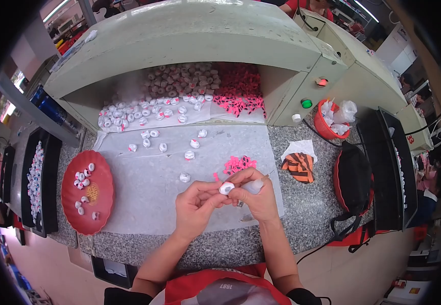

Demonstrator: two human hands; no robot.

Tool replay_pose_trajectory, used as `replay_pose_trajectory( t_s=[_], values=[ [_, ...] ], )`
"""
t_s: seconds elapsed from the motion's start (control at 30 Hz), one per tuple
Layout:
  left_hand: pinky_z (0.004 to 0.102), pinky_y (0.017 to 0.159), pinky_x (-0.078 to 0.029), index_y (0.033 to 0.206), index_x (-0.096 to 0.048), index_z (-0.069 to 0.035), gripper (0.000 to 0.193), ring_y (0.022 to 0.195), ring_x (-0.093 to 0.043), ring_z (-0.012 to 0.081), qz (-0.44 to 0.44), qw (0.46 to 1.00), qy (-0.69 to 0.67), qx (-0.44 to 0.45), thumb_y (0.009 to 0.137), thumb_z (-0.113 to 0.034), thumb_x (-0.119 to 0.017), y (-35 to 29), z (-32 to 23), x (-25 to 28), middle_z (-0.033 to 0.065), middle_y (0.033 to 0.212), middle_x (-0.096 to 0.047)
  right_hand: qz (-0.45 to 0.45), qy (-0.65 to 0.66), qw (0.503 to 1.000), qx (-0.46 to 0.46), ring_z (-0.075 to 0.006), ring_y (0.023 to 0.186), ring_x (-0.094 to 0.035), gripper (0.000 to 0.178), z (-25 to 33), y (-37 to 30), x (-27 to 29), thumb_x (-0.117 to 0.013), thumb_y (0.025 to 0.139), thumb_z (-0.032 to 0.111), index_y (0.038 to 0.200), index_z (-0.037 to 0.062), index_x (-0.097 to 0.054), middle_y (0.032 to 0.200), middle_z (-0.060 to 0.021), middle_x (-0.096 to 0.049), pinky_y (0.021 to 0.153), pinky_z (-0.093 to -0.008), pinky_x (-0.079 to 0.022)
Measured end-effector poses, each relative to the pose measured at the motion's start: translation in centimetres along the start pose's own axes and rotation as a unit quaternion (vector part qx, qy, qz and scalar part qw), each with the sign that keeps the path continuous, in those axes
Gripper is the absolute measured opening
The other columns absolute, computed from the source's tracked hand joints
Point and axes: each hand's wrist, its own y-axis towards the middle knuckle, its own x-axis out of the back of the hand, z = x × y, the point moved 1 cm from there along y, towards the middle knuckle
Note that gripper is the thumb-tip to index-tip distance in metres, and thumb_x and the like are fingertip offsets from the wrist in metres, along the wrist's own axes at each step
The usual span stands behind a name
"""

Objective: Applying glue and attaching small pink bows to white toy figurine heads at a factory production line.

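Both hands meet over the near part of the white sheet. Between the fingertips of my left hand [196, 204] is a small white round piece [226, 188] with a dark spot in its face. My right hand [262, 203] touches the same piece with thumb and fingers. A small translucent squeeze bottle [254, 186] with a thin tip is tucked in that hand. Just beyond the fingers lies a heap of pink cut-out pieces with dark marks [240, 163]. Several similar white pieces [185, 177] are scattered on the sheet to the left.
A pale green metal hood [180, 35] arches over piles of white pieces [129, 114] and pink pieces [238, 91]. The scalloped red plate [107, 203] stands left, a striped orange-black cloth [299, 168] right. Further right are a red basket [322, 124] and black bag [354, 178].
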Motion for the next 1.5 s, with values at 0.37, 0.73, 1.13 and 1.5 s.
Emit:
replay_pose_trajectory(
  t_s=[0.37,0.73,1.13,1.5],
  values=[
    [0.0224,0.059,-0.049,0.1,-0.051,0.004,0.024,0.071,-0.063,0.0178,-0.007,1.0,0.003,0.002,0.077,0.006,-0.057,0.0,-0.5,0.4,0.014,0.083,-0.062,-0.009,-0.009,1.0,0.013,-0.0144,0.062,-0.058,0.017,-0.2,0.1,-0.8,-0.064,0.072,-0.003,0.086,-0.0018,-0.055,0.082,-0.0124,-0.06,0.05,-0.0238,-0.048],
    [0.022,0.055,-0.049,0.099,-0.051,0.001,0.017,0.062,-0.061,0.016,-0.028,0.997,0.042,0.052,0.083,-0.005,-0.053,1.0,0.7,0.2,0.0095,0.084,-0.06,-0.043,-0.073,0.996,0.039,-0.009,0.073,-0.057,0.016,0.8,-0.7,-0.6,-0.064,0.076,0.01,0.088,0.0014,-0.059,0.079,-0.0041,-0.059,0.063,-0.0219,-0.046],
    [0.0286,0.069,-0.053,0.095,-0.057,-0.005,0.019,0.092,-0.059,0.0183,0.035,0.886,-0.434,0.159,0.085,-0.02,-0.049,0.4,2.0,-0.1,0.0063,0.101,-0.059,-0.437,-0.625,0.647,0.007,-0.0306,0.085,-0.053,0.044,-0.8,-7.7,10.5,-0.066,0.067,0.045,0.087,0.0071,-0.059,0.091,-0.0136,-0.056,0.072,-0.0382,-0.043],
    [0.0285,0.063,-0.051,0.093,-0.053,-0.007,0.019,0.078,-0.059,0.0177,-0.064,0.973,-0.191,0.111,0.083,-0.022,-0.052,-0.1,5.3,7.5,0.0086,0.094,-0.059,-0.588,-0.356,0.671,0.278,-0.0207,0.08,-0.057,0.076,21.8,-12.5,14.9,-0.074,0.064,0.031,0.124,0.0041,-0.037,0.102,-0.0165,-0.051,0.07,-0.0312,-0.047]
  ],
)
